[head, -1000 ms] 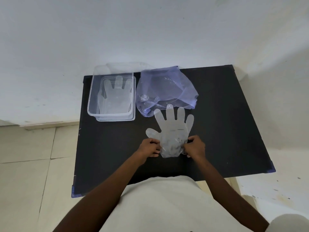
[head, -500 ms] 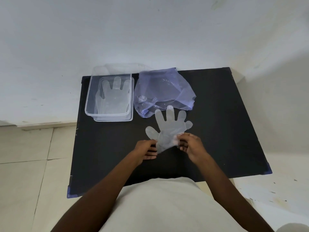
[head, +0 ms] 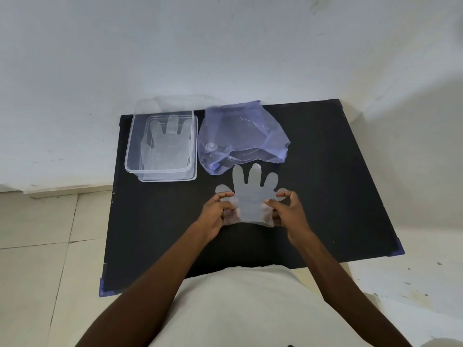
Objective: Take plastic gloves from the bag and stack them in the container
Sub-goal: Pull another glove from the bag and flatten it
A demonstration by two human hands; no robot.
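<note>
A clear plastic glove (head: 251, 196) lies spread flat on the black table (head: 325, 186), fingers pointing away from me. My left hand (head: 216, 212) pinches its left edge below the thumb, and my right hand (head: 285, 209) pinches its right edge. Just beyond the glove lies a crumpled purple plastic bag (head: 240, 139) with clear plastic inside it. A clear rectangular container (head: 132, 149) stands at the table's far left corner with at least one glove (head: 166, 144) lying flat inside.
A white wall rises right behind the table. Cream floor tiles (head: 37, 246) lie to the left. A clear lid (head: 175, 102) leans behind the container. My white shirt fills the bottom of the view.
Both hands shifted from the glove's cuff up to its sides, and the glove now lies flatter and more spread out. The camera view moved slightly.
</note>
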